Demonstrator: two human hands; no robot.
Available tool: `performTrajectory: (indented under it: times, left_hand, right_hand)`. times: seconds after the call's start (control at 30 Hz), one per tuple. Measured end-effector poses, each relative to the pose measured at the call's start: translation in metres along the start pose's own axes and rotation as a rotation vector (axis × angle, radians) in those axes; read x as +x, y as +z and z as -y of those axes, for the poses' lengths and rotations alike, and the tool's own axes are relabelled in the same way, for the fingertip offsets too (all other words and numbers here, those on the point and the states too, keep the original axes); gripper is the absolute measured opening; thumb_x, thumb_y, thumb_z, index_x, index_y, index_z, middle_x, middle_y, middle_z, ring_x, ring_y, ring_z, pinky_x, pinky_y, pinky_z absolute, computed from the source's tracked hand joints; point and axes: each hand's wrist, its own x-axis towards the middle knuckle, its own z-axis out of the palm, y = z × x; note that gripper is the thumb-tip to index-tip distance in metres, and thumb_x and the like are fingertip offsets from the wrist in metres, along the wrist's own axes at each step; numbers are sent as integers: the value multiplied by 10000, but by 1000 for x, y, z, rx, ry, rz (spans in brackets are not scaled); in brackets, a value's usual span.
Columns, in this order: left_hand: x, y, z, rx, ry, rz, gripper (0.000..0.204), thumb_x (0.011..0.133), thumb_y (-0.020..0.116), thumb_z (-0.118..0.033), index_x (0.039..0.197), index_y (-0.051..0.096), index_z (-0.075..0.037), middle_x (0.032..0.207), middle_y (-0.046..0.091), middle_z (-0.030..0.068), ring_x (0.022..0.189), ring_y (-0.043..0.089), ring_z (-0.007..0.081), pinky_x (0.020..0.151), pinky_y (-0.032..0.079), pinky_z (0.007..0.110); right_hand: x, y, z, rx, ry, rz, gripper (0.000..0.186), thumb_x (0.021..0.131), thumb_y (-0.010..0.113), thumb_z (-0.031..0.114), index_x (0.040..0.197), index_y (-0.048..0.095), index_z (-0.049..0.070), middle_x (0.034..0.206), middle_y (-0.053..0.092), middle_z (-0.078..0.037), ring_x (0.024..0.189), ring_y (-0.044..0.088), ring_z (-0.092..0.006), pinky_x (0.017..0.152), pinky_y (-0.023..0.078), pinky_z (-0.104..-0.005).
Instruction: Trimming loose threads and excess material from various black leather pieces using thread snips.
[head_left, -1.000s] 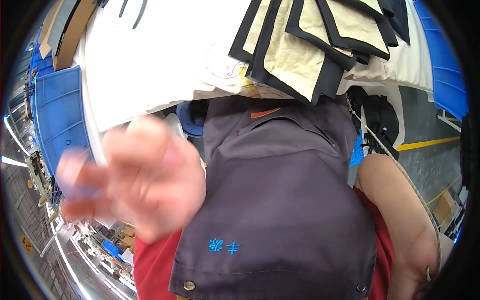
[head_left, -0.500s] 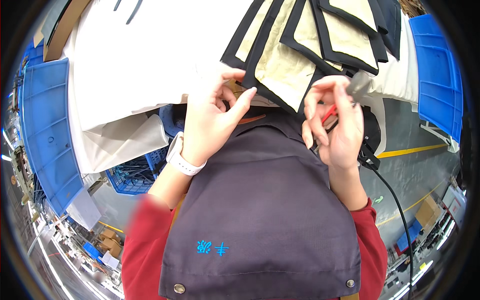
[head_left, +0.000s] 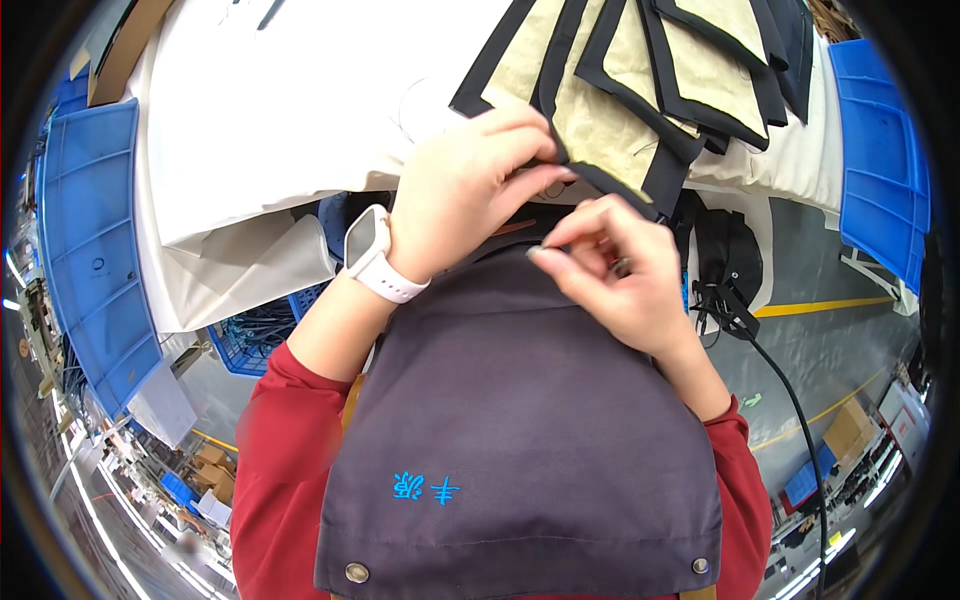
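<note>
Black-bordered cream fabric panel [head_left: 605, 125]: likely light, pliable; grip by edge. Left hand [head_left: 480, 185]: fingers clamped thereon; right hand [head_left: 625, 270]: fingertips together, contents unclear.

Head cam, facing dn, close, rim unclear

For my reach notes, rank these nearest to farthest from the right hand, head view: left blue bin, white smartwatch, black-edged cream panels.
Right hand:
1. Black-edged cream panels, just beyond.
2. White smartwatch, to its left.
3. Left blue bin, far left.
</note>
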Motion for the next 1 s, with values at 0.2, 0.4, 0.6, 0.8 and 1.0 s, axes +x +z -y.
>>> performTrajectory:
  times: [0.2, 0.4, 0.6, 0.8, 1.0]
  left_hand:
    - [21, -8, 6, -292, -227, 134, 122, 898, 765, -61, 959, 698, 21, 882, 698, 33, 731, 668, 73, 604, 522, 213]
    - [19, -22, 6, -626, -490, -23, 122, 968, 691, -49, 1073, 707, 10, 941, 724, 45, 771, 695, 83, 583, 528, 185]
    - [-2, -37, 18, -298, -637, -272, 227, 954, 724, -121, 1132, 677, 13, 751, 700, 35, 673, 652, 56, 606, 495, 203]
    - [-7, -44, 20, -386, -639, -88, 307, 960, 709, -77, 1237, 654, 44, 993, 699, 65, 693, 605, 49, 634, 497, 197]
    - [-3, -45, 10, -609, -720, 22, 295, 964, 710, -112, 1192, 650, 64, 1166, 697, 124, 769, 706, 108, 569, 540, 199]
  right_hand:
    - [14, -6, -2, -281, -107, -198, 300, 890, 681, -32, 1188, 671, 7, 977, 725, -138, 761, 711, -203, 707, 566, -308]
    - [30, -18, -24, -411, -121, -439, 289, 885, 782, 90, 1127, 644, 12, 902, 695, -97, 670, 643, -179, 625, 538, -298]
    - [40, -22, -33, -624, -195, -476, 407, 809, 852, 146, 1142, 633, 65, 811, 657, -63, 639, 656, -190, 586, 513, -315]
    - [47, -19, -25, -892, -240, -756, 488, 829, 788, 31, 1261, 567, 81, 757, 603, -1, 603, 596, -161, 576, 474, -295]
    - [42, 8, -10, -653, -119, -474, 551, 820, 684, -91, 1302, 450, 39, 1063, 696, -113, 807, 722, -298, 688, 560, -369]
